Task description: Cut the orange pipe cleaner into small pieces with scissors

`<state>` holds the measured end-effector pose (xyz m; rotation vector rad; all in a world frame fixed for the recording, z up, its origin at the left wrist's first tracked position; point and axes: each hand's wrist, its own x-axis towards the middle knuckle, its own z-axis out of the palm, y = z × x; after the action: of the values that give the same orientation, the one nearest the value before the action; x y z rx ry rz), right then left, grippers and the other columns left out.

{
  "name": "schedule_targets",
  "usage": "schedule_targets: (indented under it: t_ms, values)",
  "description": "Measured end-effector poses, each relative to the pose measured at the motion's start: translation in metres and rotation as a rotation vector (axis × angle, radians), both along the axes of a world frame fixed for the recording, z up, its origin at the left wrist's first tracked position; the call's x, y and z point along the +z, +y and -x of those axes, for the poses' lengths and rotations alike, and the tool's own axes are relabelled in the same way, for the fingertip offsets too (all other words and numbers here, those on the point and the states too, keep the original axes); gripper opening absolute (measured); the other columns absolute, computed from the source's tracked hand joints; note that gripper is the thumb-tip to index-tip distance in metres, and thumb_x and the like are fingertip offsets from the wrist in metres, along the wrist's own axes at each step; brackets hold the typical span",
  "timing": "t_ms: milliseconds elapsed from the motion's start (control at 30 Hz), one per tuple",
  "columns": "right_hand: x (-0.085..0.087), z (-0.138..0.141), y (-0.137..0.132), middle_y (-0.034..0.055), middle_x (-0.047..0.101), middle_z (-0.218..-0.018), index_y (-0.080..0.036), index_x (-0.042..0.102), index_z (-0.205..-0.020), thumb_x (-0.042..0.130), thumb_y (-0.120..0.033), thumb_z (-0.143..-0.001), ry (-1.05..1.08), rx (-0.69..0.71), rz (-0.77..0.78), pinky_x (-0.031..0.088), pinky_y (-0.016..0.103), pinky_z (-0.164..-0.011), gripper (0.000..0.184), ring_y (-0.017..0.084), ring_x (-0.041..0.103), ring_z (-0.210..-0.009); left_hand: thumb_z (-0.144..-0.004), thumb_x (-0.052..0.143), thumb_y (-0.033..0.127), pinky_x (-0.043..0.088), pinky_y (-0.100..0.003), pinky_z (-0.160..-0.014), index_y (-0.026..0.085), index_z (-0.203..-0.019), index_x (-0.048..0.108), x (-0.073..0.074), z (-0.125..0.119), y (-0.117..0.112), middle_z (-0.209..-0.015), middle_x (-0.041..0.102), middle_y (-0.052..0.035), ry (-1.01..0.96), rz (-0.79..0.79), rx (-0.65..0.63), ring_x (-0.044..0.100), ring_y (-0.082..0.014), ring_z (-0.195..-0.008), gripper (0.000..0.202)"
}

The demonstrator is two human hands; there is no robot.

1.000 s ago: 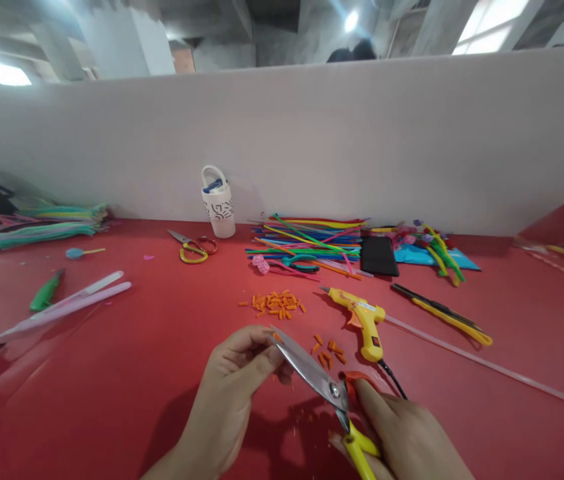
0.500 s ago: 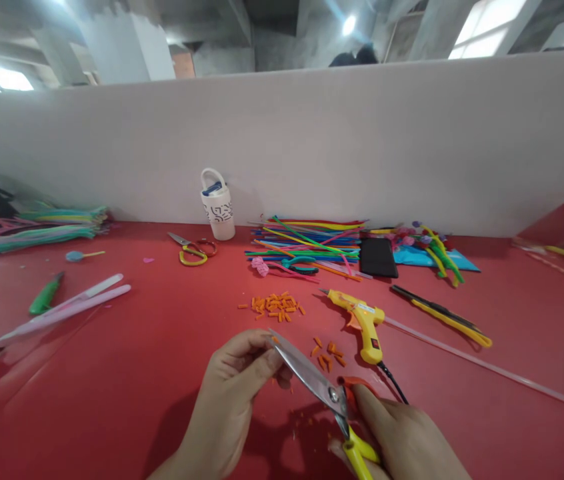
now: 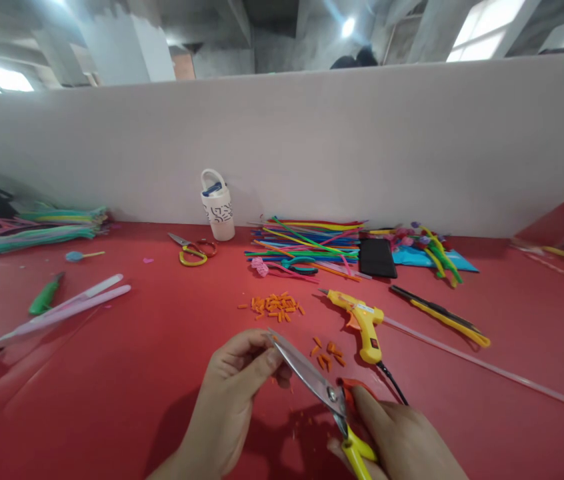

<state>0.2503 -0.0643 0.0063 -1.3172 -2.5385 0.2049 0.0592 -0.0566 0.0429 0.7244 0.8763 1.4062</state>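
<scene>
My right hand (image 3: pixel 402 440) grips the yellow and orange handles of a pair of scissors (image 3: pixel 312 381). The steel blades point up and left, and their tips meet the fingertips of my left hand (image 3: pixel 235 387). That hand is pinched shut on a tiny orange piece (image 3: pixel 275 338) right at the blade tips. Small orange cut bits (image 3: pixel 329 353) lie on the red table (image 3: pixel 137 373) just beyond the blades. A larger heap of orange bits (image 3: pixel 276 305) sits further back.
A yellow glue gun (image 3: pixel 362 321) with a black cord lies right of the blades. Behind it are coloured sticks (image 3: pixel 307 243), a black phone (image 3: pixel 378 257), a yellow-handled tool (image 3: pixel 442 315), a white bottle (image 3: pixel 218 203), second scissors (image 3: pixel 189 248). A white partition wall (image 3: pixel 312 140) closes the back.
Almost nothing differs. Both hands and the scissors have stayed in place; the view has shifted by a few pixels.
</scene>
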Motion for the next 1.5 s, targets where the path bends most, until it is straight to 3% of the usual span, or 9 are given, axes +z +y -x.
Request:
schedule_targets:
  t_ms: [433, 567, 700, 800, 933, 1100, 1167, 1333, 1500]
  values:
    - [-0.002, 0.001, 0.003, -0.0026, 0.051, -0.042, -0.023, 0.037, -0.064, 0.045, -0.042, -0.077, 0.032, -0.043, -0.074, 0.021, 0.024, -0.037, 0.024, 0.014, 0.046, -0.034, -0.068, 0.062, 0.014, 0.043, -0.017, -0.053, 0.015, -0.065, 0.064, -0.001, 0.001, 0.002, -0.057, 0.059, 0.0018, 0.005, -0.001, 0.014, 0.053, -0.0072, -0.053, 0.003]
    - [0.007, 0.005, 0.004, -0.0053, 0.042, -0.044, -0.023, 0.032, -0.059, 0.044, -0.034, -0.075, 0.231, -0.13, 0.231, 0.022, 0.022, -0.038, 0.023, 0.01, 0.038, -0.038, -0.069, 0.061, 0.013, 0.042, -0.017, -0.051, 0.014, -0.064, 0.061, -0.003, -0.003, 0.001, -0.058, 0.059, 0.0013, -0.003, 0.033, -0.063, 0.053, -0.007, -0.052, 0.005]
    - [0.023, 0.011, 0.001, -0.0065, 0.036, -0.047, -0.021, 0.036, -0.057, 0.045, -0.032, -0.071, 0.659, -0.195, 0.603, 0.029, 0.019, -0.038, 0.02, 0.008, 0.036, -0.041, -0.069, 0.06, 0.013, 0.042, -0.018, -0.049, 0.013, -0.067, 0.059, -0.011, -0.013, -0.006, -0.059, 0.062, -0.0015, -0.038, 0.168, -0.315, 0.053, -0.0077, -0.049, 0.003]
    - [0.026, 0.013, 0.0, -0.009, 0.038, -0.045, -0.02, 0.044, -0.071, 0.047, -0.035, -0.072, 0.868, -0.258, 0.832, 0.028, 0.016, -0.032, 0.015, 0.005, 0.034, -0.034, -0.068, 0.062, 0.016, 0.041, -0.018, -0.046, 0.011, -0.064, 0.059, -0.016, -0.02, -0.011, -0.056, 0.061, -0.0025, -0.035, 0.256, -0.473, 0.054, -0.0078, -0.046, 0.007]
    - [0.021, 0.013, -0.001, -0.0088, 0.043, -0.041, -0.019, 0.047, -0.077, 0.05, -0.042, -0.07, 0.974, -0.245, 0.967, 0.029, 0.015, -0.029, 0.024, 0.005, 0.036, -0.029, -0.066, 0.064, 0.018, 0.041, -0.018, -0.043, 0.01, -0.064, 0.06, -0.02, -0.021, -0.014, -0.054, 0.061, -0.0029, -0.019, 0.31, -0.564, 0.054, -0.0081, -0.044, 0.01]
    - [0.021, 0.012, -0.001, -0.0096, 0.041, -0.036, -0.018, 0.048, -0.074, 0.049, -0.039, -0.072, 1.0, -0.157, 1.011, 0.032, 0.016, -0.031, 0.022, 0.005, 0.034, -0.027, -0.062, 0.066, 0.02, 0.042, -0.019, -0.043, 0.009, -0.063, 0.06, -0.024, -0.021, -0.013, -0.054, 0.061, -0.0029, 0.046, 0.333, -0.653, 0.053, -0.0081, -0.043, 0.012]
    - [0.024, 0.012, 0.0, -0.0093, 0.041, -0.038, -0.018, 0.047, -0.07, 0.049, -0.035, -0.071, 0.96, -0.196, 0.991, 0.03, 0.015, -0.03, 0.017, 0.004, 0.034, -0.027, -0.061, 0.066, 0.021, 0.041, -0.02, -0.044, 0.009, -0.063, 0.06, -0.025, -0.022, -0.012, -0.054, 0.061, -0.0029, 0.094, 0.302, -0.629, 0.053, -0.0088, -0.043, 0.013]
    - [0.03, 0.016, -0.002, -0.01, 0.035, -0.042, -0.021, 0.037, -0.058, 0.051, -0.023, -0.064, 0.885, -0.269, 0.831, 0.027, 0.016, -0.034, 0.015, 0.005, 0.034, -0.034, -0.055, 0.066, 0.014, 0.041, -0.02, -0.05, 0.012, -0.063, 0.059, -0.024, -0.027, -0.012, -0.052, 0.057, 0.0022, 0.317, 0.211, -0.369, 0.051, -0.0083, -0.047, 0.011]
    - [0.029, 0.019, -0.004, -0.0091, 0.031, -0.045, -0.021, 0.033, -0.058, 0.048, -0.026, -0.067, 0.857, -0.272, 0.713, 0.025, 0.019, -0.039, 0.018, 0.006, 0.031, -0.04, -0.055, 0.063, 0.01, 0.041, -0.021, -0.052, 0.013, -0.058, 0.059, -0.021, -0.03, -0.016, -0.058, 0.055, 0.0019, 0.478, 0.141, -0.289, 0.051, -0.0095, -0.052, 0.005]
